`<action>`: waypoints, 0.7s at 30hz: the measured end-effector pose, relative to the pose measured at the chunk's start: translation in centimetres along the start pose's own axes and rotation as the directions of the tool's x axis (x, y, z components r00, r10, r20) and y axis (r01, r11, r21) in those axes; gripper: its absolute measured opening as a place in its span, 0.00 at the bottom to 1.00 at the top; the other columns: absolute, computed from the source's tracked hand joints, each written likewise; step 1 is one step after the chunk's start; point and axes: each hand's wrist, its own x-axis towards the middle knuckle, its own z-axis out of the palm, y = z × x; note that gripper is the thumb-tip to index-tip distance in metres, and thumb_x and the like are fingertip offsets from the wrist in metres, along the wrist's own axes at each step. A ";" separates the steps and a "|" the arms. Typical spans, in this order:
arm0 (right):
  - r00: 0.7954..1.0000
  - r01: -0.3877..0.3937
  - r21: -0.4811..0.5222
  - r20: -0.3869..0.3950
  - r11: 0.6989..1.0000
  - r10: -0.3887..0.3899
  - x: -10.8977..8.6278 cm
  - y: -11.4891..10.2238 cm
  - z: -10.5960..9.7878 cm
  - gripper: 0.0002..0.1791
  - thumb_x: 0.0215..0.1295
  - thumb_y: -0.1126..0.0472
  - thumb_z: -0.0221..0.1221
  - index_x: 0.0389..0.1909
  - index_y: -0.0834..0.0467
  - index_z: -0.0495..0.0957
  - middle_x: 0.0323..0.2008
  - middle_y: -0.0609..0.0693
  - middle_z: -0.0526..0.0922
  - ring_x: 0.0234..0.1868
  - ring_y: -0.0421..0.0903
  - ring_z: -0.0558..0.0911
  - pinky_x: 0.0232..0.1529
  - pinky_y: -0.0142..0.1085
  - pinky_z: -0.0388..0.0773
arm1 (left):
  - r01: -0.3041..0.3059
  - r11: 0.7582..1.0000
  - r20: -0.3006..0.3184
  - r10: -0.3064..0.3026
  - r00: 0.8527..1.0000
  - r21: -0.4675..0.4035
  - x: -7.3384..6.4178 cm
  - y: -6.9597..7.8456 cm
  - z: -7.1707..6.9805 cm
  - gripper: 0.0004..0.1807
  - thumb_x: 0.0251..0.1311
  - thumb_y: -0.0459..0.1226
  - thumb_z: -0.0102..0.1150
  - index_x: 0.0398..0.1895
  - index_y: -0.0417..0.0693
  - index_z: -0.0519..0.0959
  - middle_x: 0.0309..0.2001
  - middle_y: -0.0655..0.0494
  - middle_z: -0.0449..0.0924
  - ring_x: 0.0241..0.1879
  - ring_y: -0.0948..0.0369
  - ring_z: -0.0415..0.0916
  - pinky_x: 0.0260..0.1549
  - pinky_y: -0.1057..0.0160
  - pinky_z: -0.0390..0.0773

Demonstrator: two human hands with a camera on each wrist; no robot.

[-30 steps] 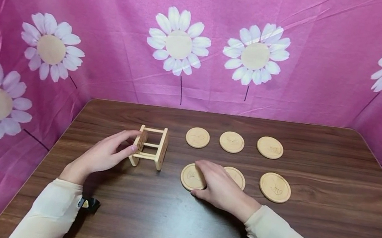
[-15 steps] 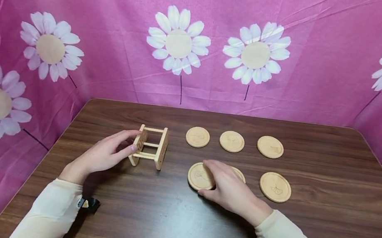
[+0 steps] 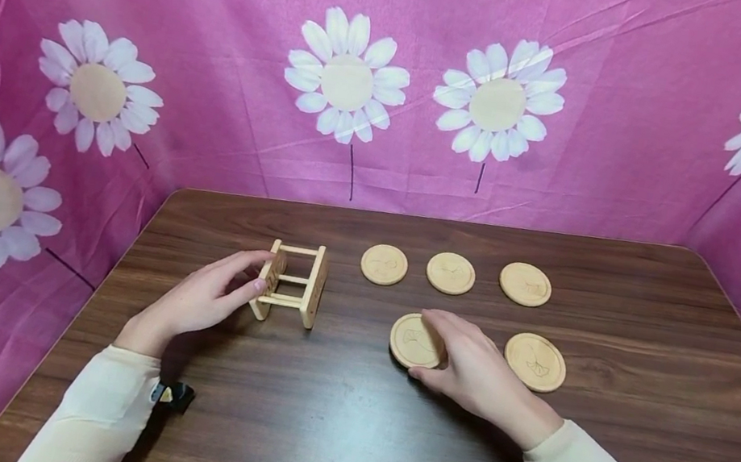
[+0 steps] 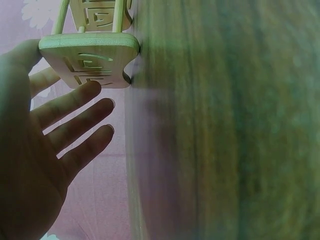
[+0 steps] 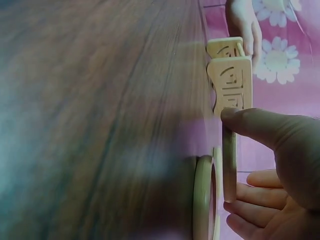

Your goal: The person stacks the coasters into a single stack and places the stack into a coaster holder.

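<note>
Left hand [image 3: 200,302] pinching rack [image 3: 313,288], right hand [image 3: 474,371] gripping disc [image 3: 412,341], brown table [image 3: 293,431], pink floral backdrop [image 3: 408,180]

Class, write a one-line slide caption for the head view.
Left hand touching a wooden rack, right hand holding a round coaster, with more coasters lying on a brown table.

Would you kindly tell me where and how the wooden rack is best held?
I'd grip the rack by its left panel, coming from the left and spanning its near and far edges. That panel stands upright and looks sturdier than the thin rods joining it to the right panel. The left hand holds it there; the right hand grips a disc off to the right.
</note>
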 end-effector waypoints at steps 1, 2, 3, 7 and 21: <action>1.000 0.001 0.002 -0.003 1.000 -0.001 -0.1 0.1 -0.1 0.40 0.58 0.56 0.80 0.67 0.70 0.77 0.64 0.66 0.83 0.66 0.63 0.83 0.69 0.59 0.79 | 0.000 1.000 0.000 0.000 1.000 -0.001 0.0 0.0 0.0 0.27 0.82 0.45 0.57 0.78 0.48 0.71 0.72 0.46 0.78 0.61 0.48 0.84 0.65 0.40 0.79; 1.000 0.001 0.003 -0.006 1.000 -0.001 -0.2 0.2 -0.1 0.40 0.58 0.56 0.80 0.67 0.70 0.77 0.64 0.66 0.84 0.65 0.63 0.84 0.69 0.59 0.79 | 0.000 1.000 0.000 0.000 1.000 -0.001 0.0 0.0 0.0 0.27 0.82 0.45 0.57 0.78 0.48 0.71 0.72 0.46 0.78 0.61 0.48 0.84 0.65 0.40 0.79; 1.000 0.002 0.003 -0.010 1.000 -0.002 -0.3 0.3 -0.2 0.40 0.58 0.56 0.80 0.67 0.70 0.77 0.64 0.66 0.84 0.65 0.63 0.84 0.69 0.59 0.79 | -0.001 1.000 0.000 0.001 1.000 -0.002 0.0 0.0 0.0 0.27 0.82 0.45 0.57 0.78 0.48 0.71 0.72 0.46 0.78 0.62 0.47 0.84 0.65 0.40 0.79; 1.000 -0.004 0.001 -0.021 1.000 0.004 -0.6 0.8 -0.3 0.40 0.57 0.57 0.80 0.67 0.70 0.77 0.62 0.65 0.85 0.61 0.60 0.85 0.67 0.58 0.80 | -0.002 1.000 -0.001 0.002 1.000 0.002 0.0 0.0 0.0 0.27 0.82 0.45 0.57 0.78 0.48 0.71 0.72 0.46 0.78 0.61 0.47 0.84 0.65 0.40 0.79; 0.999 -0.035 -0.015 -0.037 0.999 0.035 -1.6 2.3 -1.1 0.39 0.57 0.56 0.80 0.66 0.68 0.78 0.58 0.60 0.86 0.52 0.51 0.85 0.60 0.55 0.83 | -0.009 1.000 -0.003 0.009 1.000 0.001 0.0 0.1 0.0 0.27 0.82 0.44 0.57 0.78 0.48 0.71 0.71 0.46 0.79 0.60 0.48 0.85 0.64 0.40 0.80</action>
